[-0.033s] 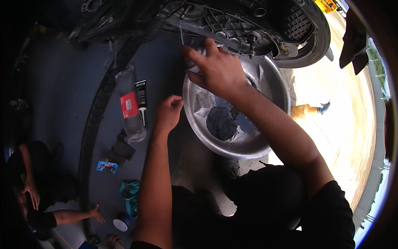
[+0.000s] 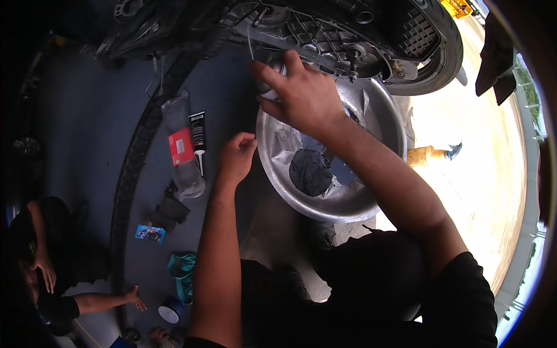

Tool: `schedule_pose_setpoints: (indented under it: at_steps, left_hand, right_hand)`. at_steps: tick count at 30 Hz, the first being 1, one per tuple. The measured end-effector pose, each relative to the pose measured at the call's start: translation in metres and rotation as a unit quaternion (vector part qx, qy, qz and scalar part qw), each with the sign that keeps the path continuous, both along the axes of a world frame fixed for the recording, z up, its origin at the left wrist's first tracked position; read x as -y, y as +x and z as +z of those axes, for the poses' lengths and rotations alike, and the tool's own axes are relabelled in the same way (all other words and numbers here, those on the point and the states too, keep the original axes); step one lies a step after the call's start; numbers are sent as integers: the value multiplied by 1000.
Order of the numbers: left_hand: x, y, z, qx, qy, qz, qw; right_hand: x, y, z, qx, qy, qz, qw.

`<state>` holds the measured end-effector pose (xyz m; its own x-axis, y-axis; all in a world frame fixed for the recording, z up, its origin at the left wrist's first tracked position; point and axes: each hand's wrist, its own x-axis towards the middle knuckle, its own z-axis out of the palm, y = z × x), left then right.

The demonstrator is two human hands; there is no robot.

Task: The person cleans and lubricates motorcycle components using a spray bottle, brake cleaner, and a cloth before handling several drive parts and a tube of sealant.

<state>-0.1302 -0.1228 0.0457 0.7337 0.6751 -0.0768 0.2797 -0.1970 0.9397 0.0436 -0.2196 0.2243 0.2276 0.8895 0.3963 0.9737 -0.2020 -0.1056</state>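
My right hand [image 2: 301, 95] grips a spray can [image 2: 268, 78] with a thin straw [image 2: 250, 45] pointed up at the open engine casing [image 2: 310, 37] of a two-wheeler. Below that casing, a dented metal basin [image 2: 272, 168] holds a crumpled dark rag [image 2: 309, 173] and a grey piece [image 2: 342, 176]. My left hand [image 2: 235, 155] is curled beside the basin's left side, its palm and whatever it may hold hidden. Left of it lie a long clear bag with a red label [image 2: 180, 148] and a black tube with a white nozzle [image 2: 197, 133].
A rear wheel [image 2: 432, 78] is at upper right, a yellow bottle [image 2: 422, 155] beside the basin. Another person [image 2: 43, 255] sits at lower left. Dark parts [image 2: 168, 214], a blue card [image 2: 149, 233], a teal cloth [image 2: 181, 269] and a round tub [image 2: 171, 310] lie left of my forearm.
My right hand has shifted slightly left and up with the spray can, tilting its straw. My left hand is nearly unchanged.
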Motion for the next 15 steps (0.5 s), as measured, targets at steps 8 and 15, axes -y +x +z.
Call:
schedule_pose_setpoints:
  at_steps: [8,15]
  left_hand:
    - [-1,0,3,-18,-25,12,999]
    - [1,7,1,-20,-8,7,1000]
  right_hand:
    - [-10,-5,13,-14,17,-17,1000]
    - [-1,-8,14,-15,17,-14,1000]
